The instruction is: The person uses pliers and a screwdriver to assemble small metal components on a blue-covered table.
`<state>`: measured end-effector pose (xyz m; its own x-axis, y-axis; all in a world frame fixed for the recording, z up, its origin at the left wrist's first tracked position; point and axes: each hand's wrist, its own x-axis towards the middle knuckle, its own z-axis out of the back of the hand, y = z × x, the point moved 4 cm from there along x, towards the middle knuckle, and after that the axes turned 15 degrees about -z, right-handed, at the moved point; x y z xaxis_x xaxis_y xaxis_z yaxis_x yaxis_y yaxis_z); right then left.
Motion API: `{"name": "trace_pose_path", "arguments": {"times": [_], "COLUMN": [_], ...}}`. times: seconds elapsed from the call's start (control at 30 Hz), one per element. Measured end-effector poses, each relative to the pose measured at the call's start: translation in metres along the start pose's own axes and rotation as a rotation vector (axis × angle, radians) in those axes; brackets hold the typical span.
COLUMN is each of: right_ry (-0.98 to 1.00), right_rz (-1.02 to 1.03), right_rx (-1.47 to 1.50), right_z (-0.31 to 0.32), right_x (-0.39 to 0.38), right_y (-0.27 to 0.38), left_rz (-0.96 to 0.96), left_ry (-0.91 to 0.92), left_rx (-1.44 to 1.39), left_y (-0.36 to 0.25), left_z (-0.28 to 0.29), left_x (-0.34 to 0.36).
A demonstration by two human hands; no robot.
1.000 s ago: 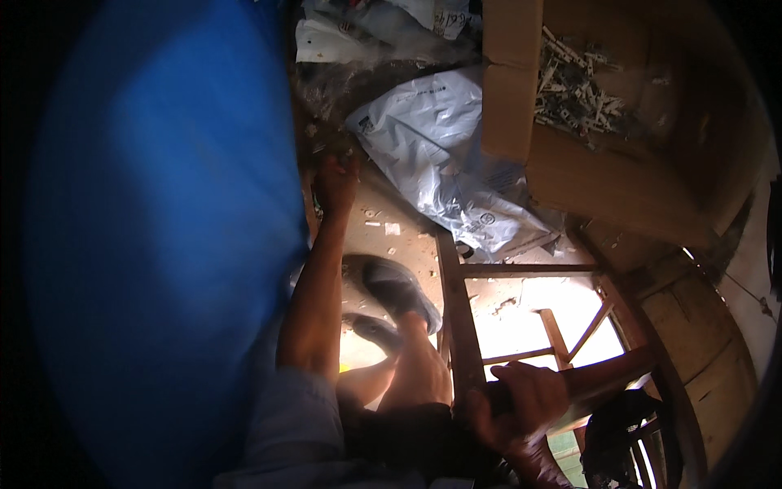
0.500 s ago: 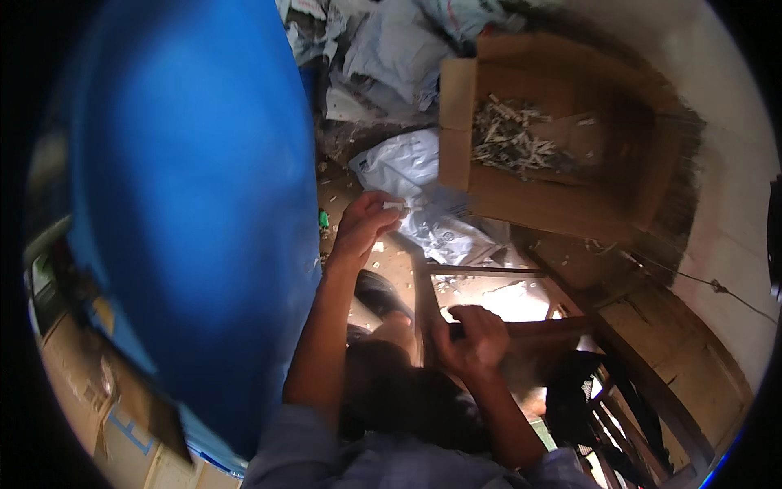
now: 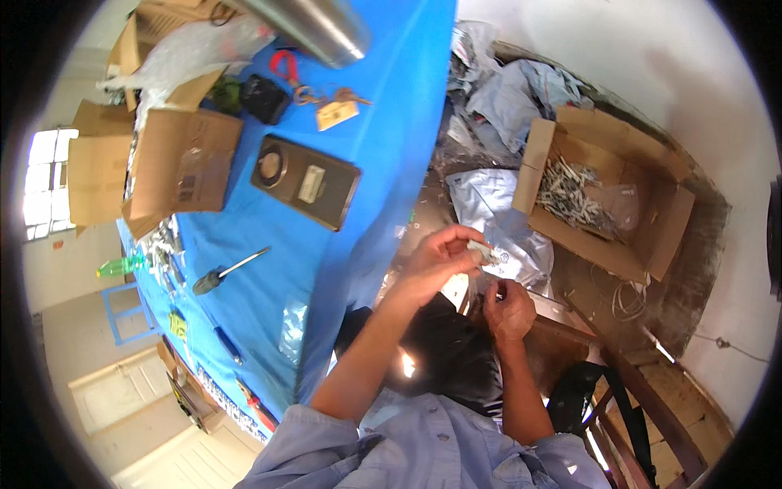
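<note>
My left hand (image 3: 440,265) pinches a small whitish piece (image 3: 486,252) between thumb and fingers, to the right of the blue-covered table. What kind of piece it is I cannot make out. Just below and to the right of it, my right hand (image 3: 511,311) has its fingers curled together; whatever they hold, if anything, is hidden. Both hands are in front of a silvery white plastic bag (image 3: 491,200) on the floor. Beyond them stands an open cardboard box (image 3: 599,253) with many thin whitish pieces (image 3: 570,191) inside.
The blue tabletop (image 3: 244,293) carries a screwdriver (image 3: 213,279), a phone (image 3: 305,181), keys (image 3: 346,96), a steel bottle (image 3: 326,33) and a small cardboard box (image 3: 183,159). Plastic bags (image 3: 509,102) pile against the wall. A wooden frame (image 3: 652,407) stands at the lower right.
The view has swung left and up, bringing the tabletop into sight. My right hand has left the wooden frame and come close beneath my left hand, which still pinches the whitish piece.
</note>
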<state>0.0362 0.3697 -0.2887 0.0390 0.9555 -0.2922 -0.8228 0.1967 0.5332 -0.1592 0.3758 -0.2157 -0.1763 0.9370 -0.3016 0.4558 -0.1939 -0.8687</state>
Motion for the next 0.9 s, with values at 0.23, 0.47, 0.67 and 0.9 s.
{"name": "trace_pose_path", "arguments": {"times": [0.23, 0.47, 0.67, 0.9], "right_ry": [0.102, 0.036, 0.102, 0.155], "right_rz": [-0.086, -0.077, -0.024, 0.015], "right_rx": [-0.088, -0.128, -0.267, -0.355], "right_z": [-0.004, 0.002, -0.001, 0.0], "right_x": [-0.002, -0.008, -0.004, -0.009], "right_y": [-0.012, 0.002, 0.009, 0.017], "left_rz": [-0.075, -0.086, -0.222, -0.467], "left_ry": [0.001, -0.076, -0.314, -0.526], "left_rx": [-0.143, -0.139, -0.196, -0.161], "left_y": [-0.022, -0.095, -0.171, -0.183], "left_z": [-0.017, -0.008, 0.018, 0.045], "left_x": [-0.069, -0.123, -0.185, -0.229]}}
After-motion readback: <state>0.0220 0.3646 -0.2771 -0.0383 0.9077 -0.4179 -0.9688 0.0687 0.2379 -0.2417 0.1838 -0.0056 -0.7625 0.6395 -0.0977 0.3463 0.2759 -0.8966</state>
